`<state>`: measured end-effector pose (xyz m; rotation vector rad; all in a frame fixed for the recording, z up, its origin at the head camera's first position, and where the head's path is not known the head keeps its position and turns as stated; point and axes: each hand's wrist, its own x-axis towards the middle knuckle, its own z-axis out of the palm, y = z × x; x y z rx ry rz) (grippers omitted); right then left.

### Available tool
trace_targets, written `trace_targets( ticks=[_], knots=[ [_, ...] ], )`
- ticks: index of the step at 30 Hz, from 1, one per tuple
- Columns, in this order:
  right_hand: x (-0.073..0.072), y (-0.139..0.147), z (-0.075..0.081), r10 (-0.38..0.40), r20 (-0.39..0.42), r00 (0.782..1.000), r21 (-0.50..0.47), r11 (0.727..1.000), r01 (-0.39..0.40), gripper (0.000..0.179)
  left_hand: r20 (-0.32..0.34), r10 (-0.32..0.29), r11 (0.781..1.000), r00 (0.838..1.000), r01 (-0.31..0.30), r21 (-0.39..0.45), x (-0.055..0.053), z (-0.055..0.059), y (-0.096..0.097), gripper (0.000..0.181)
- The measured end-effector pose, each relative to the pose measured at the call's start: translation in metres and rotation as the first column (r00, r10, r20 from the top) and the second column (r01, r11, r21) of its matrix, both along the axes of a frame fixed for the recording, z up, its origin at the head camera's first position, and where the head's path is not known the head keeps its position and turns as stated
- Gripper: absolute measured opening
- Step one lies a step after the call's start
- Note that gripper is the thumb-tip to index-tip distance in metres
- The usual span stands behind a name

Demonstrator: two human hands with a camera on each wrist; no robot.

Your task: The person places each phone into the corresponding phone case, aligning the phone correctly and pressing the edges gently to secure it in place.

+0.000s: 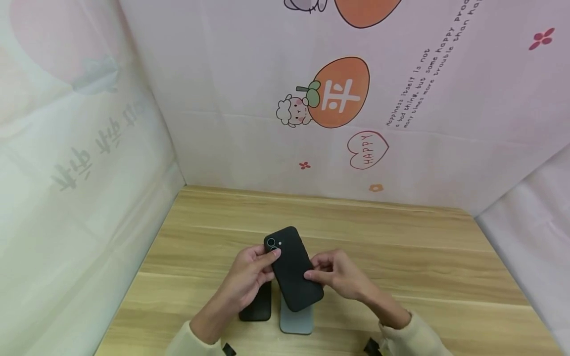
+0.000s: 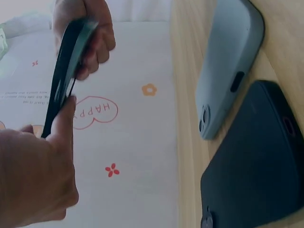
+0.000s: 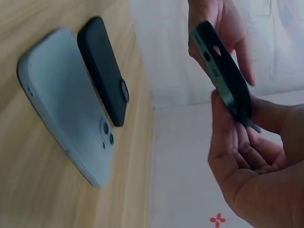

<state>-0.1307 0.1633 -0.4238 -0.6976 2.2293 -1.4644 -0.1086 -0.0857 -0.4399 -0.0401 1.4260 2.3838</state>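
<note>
A black phone in a dark case (image 1: 296, 269), camera lenses facing up, is held tilted above the table between both hands. My left hand (image 1: 247, 272) grips its upper left side, thumb on the back beside the lenses. At the lower right edge, my right hand (image 1: 340, 274) pinches the rim between thumb and fingers. In the right wrist view the dark case edge (image 3: 244, 102) bends outward at the right fingers, and a port opening shows on the short end. Below lie a grey phone (image 1: 296, 324) and another black phone (image 1: 258, 306), both partly covered in the head view.
The wood-grain table (image 1: 423, 247) extends to both sides and behind the hands. A printed white cloth (image 1: 249, 148) hangs along its back edge, and pale cloth (image 1: 89, 222) also hangs at the left.
</note>
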Motion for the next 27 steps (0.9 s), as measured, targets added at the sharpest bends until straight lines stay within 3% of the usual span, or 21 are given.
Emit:
trace_targets(
  ticks=[3, 6, 10, 12, 14, 17, 21, 27],
  knots=[
    [-0.003, 0.007, 0.007, 0.102, -0.033, 0.994, 0.032, 0.994, -0.101, 0.019, 0.031, -0.043, 0.999, 0.999, 0.043, 0.001, 0.001, 0.000, -0.004, 0.023],
    [-0.006, 0.011, 0.015, 0.218, -0.074, 0.973, 0.086, 0.974, -0.212, 0.020, 0.033, -0.123, 0.992, 0.992, 0.124, -0.020, 0.003, -0.001, -0.007, 0.028],
    [-0.009, 0.014, 0.027, 0.364, -0.143, 0.920, 0.220, 0.918, -0.329, 0.022, -0.025, -0.271, 0.959, 0.962, 0.268, -0.091, 0.006, -0.004, -0.011, 0.039],
    [-0.010, 0.014, 0.032, 0.384, -0.151, 0.911, 0.264, 0.904, -0.337, 0.019, -0.054, -0.299, 0.949, 0.953, 0.290, -0.123, 0.007, -0.005, -0.011, 0.038],
    [-0.011, 0.014, 0.033, 0.341, -0.150, 0.928, 0.268, 0.917, -0.294, 0.014, -0.069, -0.280, 0.952, 0.958, 0.268, -0.147, 0.007, -0.005, -0.011, 0.037],
    [-0.013, 0.014, 0.032, 0.194, -0.182, 0.964, 0.226, 0.962, -0.151, 0.008, -0.077, -0.187, 0.973, 0.979, 0.174, -0.155, 0.008, -0.004, -0.010, 0.040],
    [-0.014, 0.016, 0.028, -0.020, -0.202, 0.979, 0.172, 0.984, 0.056, 0.010, -0.064, -0.051, 0.989, 0.997, 0.041, -0.141, 0.008, 0.000, -0.009, 0.046],
    [-0.015, 0.020, 0.025, -0.201, 0.005, 0.980, 0.082, 0.976, 0.200, 0.027, -0.039, 0.074, 0.992, 0.997, -0.077, -0.095, 0.009, 0.002, -0.006, 0.045]
  ],
)
